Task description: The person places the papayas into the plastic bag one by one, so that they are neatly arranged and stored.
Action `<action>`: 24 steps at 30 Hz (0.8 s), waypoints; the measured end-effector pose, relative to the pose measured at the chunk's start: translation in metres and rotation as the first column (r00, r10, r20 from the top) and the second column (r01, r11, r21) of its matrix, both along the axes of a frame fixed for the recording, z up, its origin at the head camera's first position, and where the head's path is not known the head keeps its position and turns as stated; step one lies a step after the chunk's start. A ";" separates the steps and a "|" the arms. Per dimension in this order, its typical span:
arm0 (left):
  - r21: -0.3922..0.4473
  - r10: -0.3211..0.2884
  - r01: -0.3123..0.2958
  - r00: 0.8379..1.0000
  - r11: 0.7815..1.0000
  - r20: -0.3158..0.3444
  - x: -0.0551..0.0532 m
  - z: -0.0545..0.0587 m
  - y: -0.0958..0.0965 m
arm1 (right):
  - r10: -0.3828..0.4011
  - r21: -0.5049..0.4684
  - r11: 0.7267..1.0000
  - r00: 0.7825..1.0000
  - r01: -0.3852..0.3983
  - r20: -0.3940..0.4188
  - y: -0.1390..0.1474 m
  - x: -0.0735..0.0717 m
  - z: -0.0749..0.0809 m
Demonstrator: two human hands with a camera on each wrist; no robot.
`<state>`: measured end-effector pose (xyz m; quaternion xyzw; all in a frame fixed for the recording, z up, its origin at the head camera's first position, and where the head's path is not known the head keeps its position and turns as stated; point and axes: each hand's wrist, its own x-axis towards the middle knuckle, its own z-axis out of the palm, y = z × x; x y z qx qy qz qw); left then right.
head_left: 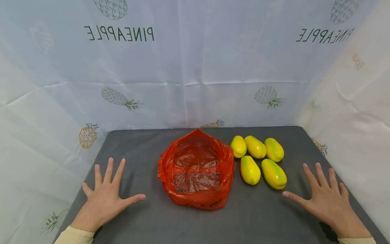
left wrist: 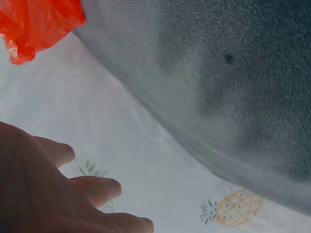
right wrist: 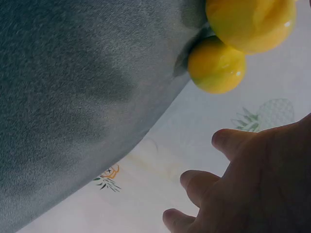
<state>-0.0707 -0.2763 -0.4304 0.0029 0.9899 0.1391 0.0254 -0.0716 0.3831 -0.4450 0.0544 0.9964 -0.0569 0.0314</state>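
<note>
A red plastic bag (head_left: 198, 200) stands with its mouth spread wide in the middle of the grey table. Just right of it lie several yellow-green mangoes (head_left: 250, 170), grouped in two rows. My left hand (head_left: 105, 201), fingers straight and spread, is over the table's left side, apart from the bag. On the right, my right hand (head_left: 327, 203) is spread the same way, its thumb pointing toward the nearest mango (head_left: 274, 174). Both hands hold nothing. The left wrist view catches a corner of the bag (left wrist: 39, 26); the right wrist view shows two mangoes (right wrist: 217, 64) above the fingers.
The grey table (head_left: 137, 223) has rounded back corners. White cloth (head_left: 195, 64) printed with pineapples hangs behind it and along both sides. A dark band (head_left: 328, 232) is at the right wrist, next to a cream sleeve (head_left: 356, 241).
</note>
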 end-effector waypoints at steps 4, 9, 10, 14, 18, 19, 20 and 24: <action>0.056 -0.003 0.002 1.000 0.998 0.026 -0.002 0.000 0.004 | 0.003 -0.019 1.000 1.000 -0.003 0.010 -0.002 -0.001 0.001; 0.150 -0.011 0.004 0.999 0.989 0.047 -0.004 0.002 0.015 | 0.036 -0.049 0.998 0.999 -0.036 0.008 -0.008 -0.004 0.003; 0.166 -0.008 0.000 0.999 0.986 0.050 -0.003 0.003 0.017 | 0.045 -0.054 0.998 0.999 -0.044 0.007 -0.010 -0.005 0.003; 0.232 -0.003 -0.011 0.998 0.973 0.057 -0.004 0.007 0.025 | 0.076 -0.081 0.994 0.997 -0.075 0.007 -0.017 -0.010 0.005; 0.317 -0.009 -0.017 0.997 0.948 0.079 -0.011 0.012 0.038 | 0.081 -0.120 0.990 0.997 -0.079 0.009 -0.028 -0.013 0.008; 0.347 -0.011 -0.021 0.996 0.938 0.087 -0.013 0.013 0.042 | 0.077 -0.131 0.989 0.997 -0.075 0.011 -0.030 -0.013 0.010; 0.379 -0.014 -0.024 0.995 0.925 0.096 -0.015 0.013 0.047 | 0.072 -0.140 0.988 0.997 -0.070 0.009 -0.033 -0.014 0.011; 0.504 -0.010 -0.055 0.992 0.862 0.124 -0.021 0.011 0.065 | 0.052 -0.166 0.985 0.999 -0.051 0.004 -0.046 -0.015 0.012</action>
